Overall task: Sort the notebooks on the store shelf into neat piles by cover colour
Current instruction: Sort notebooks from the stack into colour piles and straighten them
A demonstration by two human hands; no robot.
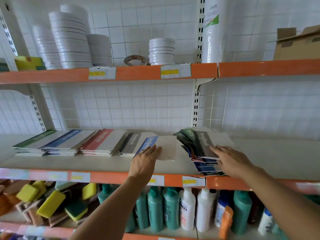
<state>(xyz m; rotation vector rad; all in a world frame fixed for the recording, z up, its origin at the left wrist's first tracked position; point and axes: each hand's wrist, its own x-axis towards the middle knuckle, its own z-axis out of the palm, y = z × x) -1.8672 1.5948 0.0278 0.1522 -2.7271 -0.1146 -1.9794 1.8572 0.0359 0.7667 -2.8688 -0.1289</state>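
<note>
While my left hand [146,157] presses flat on the blue notebook [155,144], fingers straight, I think it goes next onto the blue pile [65,144] (my right hand [228,159] rests flat, fingers straight, on the mixed heap [199,146]).

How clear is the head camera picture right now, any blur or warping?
Head view: wide-angle warp bows the orange shelf edges and leans the uprights; the sponges and bottles below smear with blur; the notebook titles on the mixed pile read only softly; lighting is even, without harsh glare.

Bare shelf [277,158] right of the messy notebook heap [199,149]; sorted piles [69,142] crowd the left
</note>
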